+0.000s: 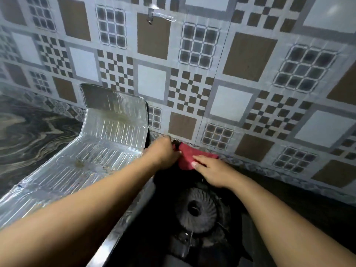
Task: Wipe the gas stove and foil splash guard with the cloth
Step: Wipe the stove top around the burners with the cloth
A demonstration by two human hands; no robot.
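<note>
Burner [196,210]: dark, round, nearest on the stove [159,236].
Right hand [212,171]: fingers straight and together, pressing flat on the cloth.
Cloth [189,156]: red, at the stove's far edge against the wall [240,78].
Left hand [163,151]: fingers curled, gripping the cloth's left end.
Guard [100,143]: foil, bent, standing along the stove's left edge.

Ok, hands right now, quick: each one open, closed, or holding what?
Left hand: grips the edge of the red cloth.
Right hand: open, fingers flat, pressing the cloth down.
</note>
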